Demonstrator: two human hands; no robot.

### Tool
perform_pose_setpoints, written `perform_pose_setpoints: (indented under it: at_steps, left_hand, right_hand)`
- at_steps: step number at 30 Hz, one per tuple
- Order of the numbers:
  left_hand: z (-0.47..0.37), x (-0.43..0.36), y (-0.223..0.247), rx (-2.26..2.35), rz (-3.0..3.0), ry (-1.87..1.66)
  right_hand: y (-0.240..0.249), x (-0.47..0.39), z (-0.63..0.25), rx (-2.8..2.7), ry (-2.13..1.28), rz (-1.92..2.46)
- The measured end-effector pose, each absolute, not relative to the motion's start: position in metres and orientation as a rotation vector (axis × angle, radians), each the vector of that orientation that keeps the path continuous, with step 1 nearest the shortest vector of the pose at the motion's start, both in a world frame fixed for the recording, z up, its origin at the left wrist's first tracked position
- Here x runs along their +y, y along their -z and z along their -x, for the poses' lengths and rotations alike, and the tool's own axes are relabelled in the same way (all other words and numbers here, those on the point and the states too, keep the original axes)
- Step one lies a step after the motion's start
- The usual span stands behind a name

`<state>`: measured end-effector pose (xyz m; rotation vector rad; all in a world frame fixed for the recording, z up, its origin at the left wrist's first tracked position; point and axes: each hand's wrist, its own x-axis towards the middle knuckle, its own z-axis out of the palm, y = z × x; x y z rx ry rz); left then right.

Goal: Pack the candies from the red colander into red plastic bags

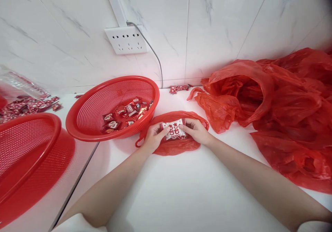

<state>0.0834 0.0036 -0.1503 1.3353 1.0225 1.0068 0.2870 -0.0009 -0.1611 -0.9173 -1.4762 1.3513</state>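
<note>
A small white packet with red printing (174, 129), likely a wrapped sweet, is pinched between both hands. My left hand (155, 136) grips its left edge with the thumb on top; my right hand (195, 130) grips its right edge the same way. Beneath the packet a red plastic bag (172, 148) lies spread on the white table, with small red-and-white wrapped pieces partly visible in its opening. Just left of the bag, a red mesh basket (88, 102) tilts and holds several wrapped candies (131, 109) in red, brown and gold.
A second red basket (55, 149) stands at the near left. Behind it lie a pile of red-and-white packets (28, 104) and clear plastic packaging (24, 83). Crumpled red bags (293, 104) cover the right side. Loose packets (178, 88) rest by the wall, below a socket panel (126, 40) with a cable.
</note>
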Motion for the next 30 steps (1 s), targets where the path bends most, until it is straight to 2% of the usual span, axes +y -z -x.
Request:
perform_pose_setpoints:
  at_steps: [5, 11, 23, 30]
  left_hand:
    - [-0.0859, 0.0027, 0.1504, 0.971, -1.390, -0.964]
    - [-0.0852, 0.0022, 0.1492, 1.147, -1.523, -0.794]
    - [-0.0857, 0.0034, 0.1488, 1.114, -1.355, -0.985]
    - [-0.0879, 0.0060, 0.1512, 1.027, -1.284, -1.003]
  right_hand:
    - [0.1596, -0.0011, -0.2862, -1.397, -1.337, 0.953]
    - [0.1588, -0.0053, -0.2834, -1.511, -1.178, 0.984]
    - [0.1562, -0.0062, -0.2846, -1.590, -1.212, 0.973]
    - [0.1563, -0.0032, -0.2839, -1.419, -1.201, 0.995]
